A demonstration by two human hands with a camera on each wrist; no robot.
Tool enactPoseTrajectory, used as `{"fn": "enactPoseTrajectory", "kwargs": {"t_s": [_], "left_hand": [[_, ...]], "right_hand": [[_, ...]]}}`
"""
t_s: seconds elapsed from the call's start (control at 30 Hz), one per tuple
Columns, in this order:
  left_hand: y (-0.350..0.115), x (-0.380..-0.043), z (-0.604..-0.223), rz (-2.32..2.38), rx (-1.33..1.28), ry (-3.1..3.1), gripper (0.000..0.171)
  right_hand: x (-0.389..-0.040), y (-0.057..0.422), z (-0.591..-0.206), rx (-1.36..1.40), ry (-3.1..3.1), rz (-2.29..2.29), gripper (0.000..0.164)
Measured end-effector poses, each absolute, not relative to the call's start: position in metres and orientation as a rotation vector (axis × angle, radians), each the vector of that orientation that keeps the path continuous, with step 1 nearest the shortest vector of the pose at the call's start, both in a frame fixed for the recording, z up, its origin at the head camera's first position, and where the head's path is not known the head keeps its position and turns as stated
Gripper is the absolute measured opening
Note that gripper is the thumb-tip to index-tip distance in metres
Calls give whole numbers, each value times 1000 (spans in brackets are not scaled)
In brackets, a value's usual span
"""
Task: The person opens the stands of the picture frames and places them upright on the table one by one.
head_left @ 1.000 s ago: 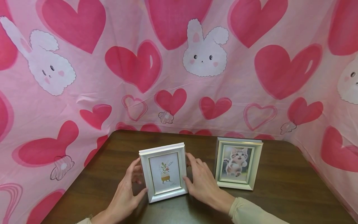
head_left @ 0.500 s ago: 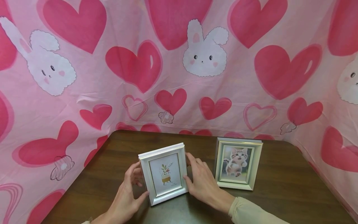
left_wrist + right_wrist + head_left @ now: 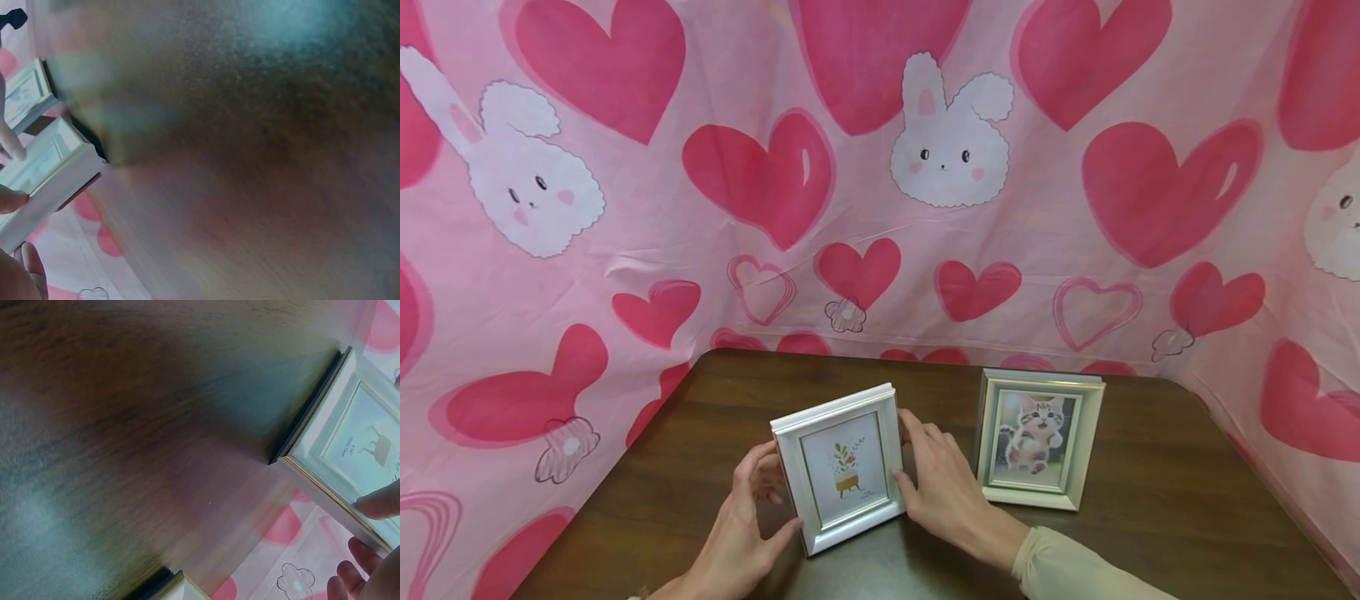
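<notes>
A white picture frame with a potted-plant print stands upright on the table, angled slightly to one side. My left hand holds its left edge, the thumb at the front and the fingers reaching behind. At the opposite edge, my right hand grips with its thumb on the front border; the other fingers go partly out of sight behind. The right wrist view shows that thumb on the picture frame. In the left wrist view, the left thumb touches the picture frame's border.
A second cream picture frame with a kitten picture stands to the right, just beyond my right hand. Both stand on a dark brown wooden table. Pink cloth with hearts and rabbits hangs around the table's back and sides.
The plant picture frame has turned slightly, its left side coming nearer to me. My left hand has shifted a little with it, while my right hand and the kitten picture frame stay put.
</notes>
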State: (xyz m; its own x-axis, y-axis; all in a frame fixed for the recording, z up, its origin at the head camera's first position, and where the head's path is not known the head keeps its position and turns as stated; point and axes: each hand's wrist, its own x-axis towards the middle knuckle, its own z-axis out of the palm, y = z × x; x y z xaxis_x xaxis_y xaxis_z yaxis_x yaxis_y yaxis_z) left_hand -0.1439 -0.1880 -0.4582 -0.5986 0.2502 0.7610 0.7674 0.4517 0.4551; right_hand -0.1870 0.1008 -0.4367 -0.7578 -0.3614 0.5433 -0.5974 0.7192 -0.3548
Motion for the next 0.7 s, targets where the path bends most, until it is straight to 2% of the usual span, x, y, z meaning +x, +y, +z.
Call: {"fn": "enactPoseTrajectory", "kwargs": {"t_s": [0.37, 0.7], "left_hand": [[-188, -139, -456, -1133, -919, -2100, 112], [-187, -138, -460, -1111, -947, -2060, 113]], "right_hand": [[-188, 102, -439, 752, -2471, 722, 83], [-190, 102, -441, 764, -2436, 704, 83]]}}
